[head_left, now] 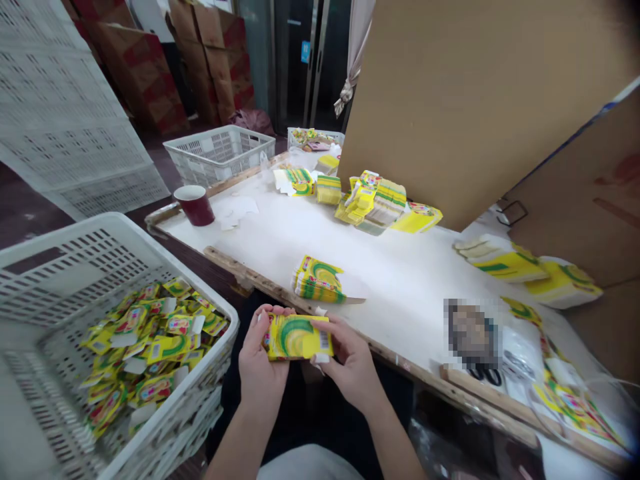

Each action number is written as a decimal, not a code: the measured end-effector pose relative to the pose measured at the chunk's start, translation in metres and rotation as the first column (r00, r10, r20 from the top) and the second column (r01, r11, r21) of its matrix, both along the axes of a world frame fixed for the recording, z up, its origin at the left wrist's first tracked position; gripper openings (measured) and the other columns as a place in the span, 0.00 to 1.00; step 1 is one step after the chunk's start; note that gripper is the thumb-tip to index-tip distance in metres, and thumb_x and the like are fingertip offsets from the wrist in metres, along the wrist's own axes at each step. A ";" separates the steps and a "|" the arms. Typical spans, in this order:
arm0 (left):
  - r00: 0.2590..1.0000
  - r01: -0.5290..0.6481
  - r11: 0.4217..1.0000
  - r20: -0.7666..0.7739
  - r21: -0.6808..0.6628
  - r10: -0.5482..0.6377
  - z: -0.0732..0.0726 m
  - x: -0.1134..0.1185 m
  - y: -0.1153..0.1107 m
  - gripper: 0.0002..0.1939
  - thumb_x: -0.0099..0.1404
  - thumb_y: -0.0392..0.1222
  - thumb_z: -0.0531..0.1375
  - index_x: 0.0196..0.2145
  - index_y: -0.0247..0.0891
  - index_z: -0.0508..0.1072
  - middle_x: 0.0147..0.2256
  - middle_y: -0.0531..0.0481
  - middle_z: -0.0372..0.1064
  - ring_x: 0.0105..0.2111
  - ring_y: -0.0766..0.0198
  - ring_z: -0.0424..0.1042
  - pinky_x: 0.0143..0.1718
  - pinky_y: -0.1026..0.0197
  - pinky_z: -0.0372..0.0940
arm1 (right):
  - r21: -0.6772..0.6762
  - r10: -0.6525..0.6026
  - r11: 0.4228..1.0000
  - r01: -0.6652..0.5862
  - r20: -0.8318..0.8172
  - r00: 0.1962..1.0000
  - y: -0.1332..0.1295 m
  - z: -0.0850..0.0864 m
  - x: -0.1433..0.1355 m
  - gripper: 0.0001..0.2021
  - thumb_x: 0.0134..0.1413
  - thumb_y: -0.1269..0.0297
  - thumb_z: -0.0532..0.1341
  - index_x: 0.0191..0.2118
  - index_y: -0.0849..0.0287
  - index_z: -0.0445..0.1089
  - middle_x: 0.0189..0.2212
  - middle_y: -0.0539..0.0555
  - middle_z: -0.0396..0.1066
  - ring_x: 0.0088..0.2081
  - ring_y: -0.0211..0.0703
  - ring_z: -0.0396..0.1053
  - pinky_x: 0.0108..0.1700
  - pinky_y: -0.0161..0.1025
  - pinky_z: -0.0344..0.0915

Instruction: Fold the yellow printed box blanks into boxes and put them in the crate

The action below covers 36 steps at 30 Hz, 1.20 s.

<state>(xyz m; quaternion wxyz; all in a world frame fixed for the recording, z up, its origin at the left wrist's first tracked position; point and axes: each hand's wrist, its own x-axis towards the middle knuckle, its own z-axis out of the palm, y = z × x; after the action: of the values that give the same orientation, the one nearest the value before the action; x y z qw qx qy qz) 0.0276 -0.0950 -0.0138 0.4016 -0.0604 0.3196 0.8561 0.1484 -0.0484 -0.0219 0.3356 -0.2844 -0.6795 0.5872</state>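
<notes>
A small yellow and green printed carton (pixel 293 337) is held level between both hands, just in front of the table's near edge. My left hand (pixel 261 360) grips its left end, thumb on top. At the right end, by the white flaps, the fingers of my right hand (pixel 347 353) close on it. Just beyond, a small stack of flat yellow cartons (pixel 319 279) lies on the white table (pixel 270 233). To my left, a white plastic crate (pixel 120 230) holds many folded yellow cartons (pixel 145 347).
A maroon mug (pixel 196 207) stands at the table's left corner. Bundles of flat cartons (pixel 375 200) lie along a large cardboard sheet (pixel 450 100). Black-handled scissors (pixel 484 375) rest at the right edge. Another white crate (pixel 220 150) stands behind; stacked crates (pixel 75 127) rise at left.
</notes>
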 end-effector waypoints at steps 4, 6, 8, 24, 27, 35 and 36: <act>0.988 -0.065 0.996 -0.147 -0.063 0.055 0.007 -0.017 -0.005 0.05 0.57 0.40 0.61 0.31 0.38 0.68 0.27 0.56 0.68 0.31 0.67 0.72 0.39 0.59 0.70 | -0.032 0.013 0.999 -0.012 0.024 1.000 0.004 -0.001 -0.013 0.36 0.44 0.66 0.66 0.60 0.54 0.55 0.55 0.61 0.63 0.52 0.48 0.67 0.52 0.45 0.66; 0.928 -0.213 0.970 -0.335 -0.117 0.164 0.012 -0.037 -0.013 0.06 0.58 0.41 0.61 0.30 0.37 0.68 0.27 0.55 0.68 0.30 0.66 0.71 0.40 0.57 0.69 | 0.080 -0.001 0.997 -0.009 0.133 0.991 0.021 0.000 -0.016 0.40 0.43 0.66 0.67 0.62 0.55 0.51 0.54 0.61 0.63 0.50 0.49 0.68 0.52 0.47 0.66; 0.739 -0.487 0.862 -0.591 -0.136 0.324 0.014 -0.061 -0.024 0.06 0.59 0.41 0.59 0.32 0.36 0.69 0.30 0.53 0.70 0.34 0.64 0.71 0.44 0.55 0.66 | 0.283 -0.162 0.955 0.086 0.261 0.952 0.046 0.001 -0.016 0.31 0.47 0.67 0.63 0.59 0.57 0.57 0.50 0.60 0.68 0.49 0.49 0.69 0.53 0.49 0.64; 0.731 -0.014 0.941 -0.645 -0.339 -0.222 -0.011 -0.039 -0.028 0.15 0.55 0.48 0.63 0.38 0.35 0.72 0.37 0.47 0.72 0.38 0.63 0.71 0.40 0.64 0.66 | 0.586 -0.422 0.806 0.078 0.477 0.771 0.098 -0.011 -0.019 0.23 0.42 0.81 0.54 0.48 0.63 0.64 0.43 0.60 0.67 0.45 0.49 0.64 0.50 0.47 0.62; 0.740 0.069 0.936 -0.612 -0.346 -0.280 -0.013 -0.037 -0.029 0.16 0.54 0.48 0.64 0.37 0.35 0.72 0.36 0.46 0.73 0.36 0.63 0.72 0.41 0.61 0.68 | 0.579 -0.411 0.812 0.076 0.473 0.779 0.103 -0.008 -0.021 0.22 0.41 0.81 0.55 0.46 0.61 0.65 0.39 0.58 0.68 0.42 0.48 0.65 0.48 0.46 0.63; 0.817 0.148 0.945 -0.502 -0.292 -0.283 -0.020 -0.026 -0.020 0.22 0.52 0.48 0.65 0.44 0.37 0.70 0.42 0.44 0.71 0.43 0.59 0.71 0.45 0.57 0.65 | 0.470 -0.377 0.864 0.179 0.369 0.850 0.061 0.012 -0.028 0.26 0.43 0.73 0.60 0.50 0.57 0.53 0.32 0.48 0.62 0.31 0.39 0.66 0.36 0.39 0.67; 0.856 0.145 0.960 -0.457 -0.239 -0.243 -0.021 -0.023 -0.019 0.25 0.51 0.48 0.66 0.46 0.38 0.68 0.44 0.44 0.70 0.45 0.58 0.70 0.46 0.56 0.65 | 0.377 -0.288 0.914 0.151 0.337 0.896 0.047 0.013 -0.030 0.27 0.42 0.73 0.62 0.49 0.56 0.53 0.31 0.46 0.61 0.29 0.38 0.65 0.33 0.37 0.66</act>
<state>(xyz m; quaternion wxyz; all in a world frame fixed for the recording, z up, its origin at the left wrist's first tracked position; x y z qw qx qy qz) 0.0050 -0.1142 -0.0347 0.3862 0.1481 0.4963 0.7633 0.1187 -0.0009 -0.0086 0.3044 -0.4076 -0.7864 0.3504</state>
